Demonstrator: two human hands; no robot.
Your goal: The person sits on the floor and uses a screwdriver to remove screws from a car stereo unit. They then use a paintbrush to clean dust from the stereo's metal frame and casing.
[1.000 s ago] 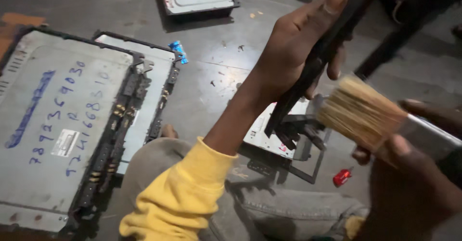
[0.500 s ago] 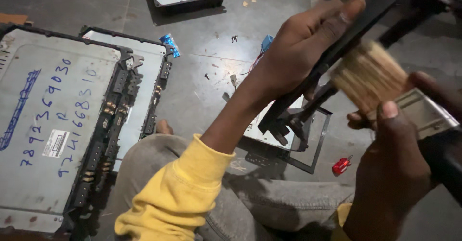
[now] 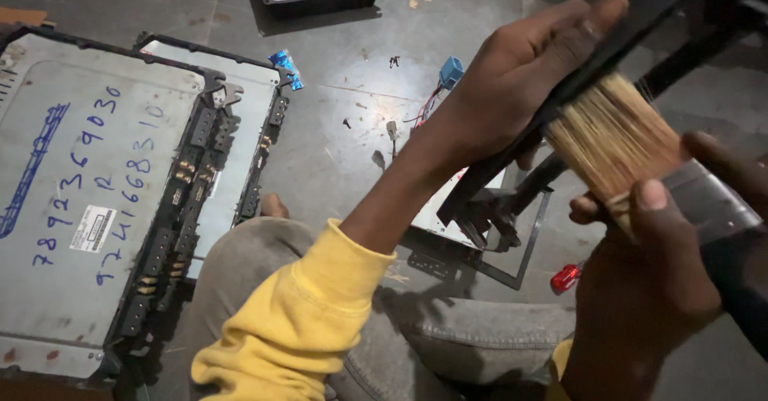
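Grey floor | left hand raised, gripping black frame | right hand clutching paintbrush

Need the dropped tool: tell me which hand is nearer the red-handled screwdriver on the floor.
Right. The right hand, gripping the paintbrush, is just above-right of the red-handled screwdriver; the left hand holds the black frame higher up.

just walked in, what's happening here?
A person sits on the floor, brushing a black frame. The left hand grips the black frame and holds it up at a slant. The right hand holds a paintbrush, bristles against the frame. Flat grey panels lie to the side, and a small red-handled tool lies on the floor near the knee.
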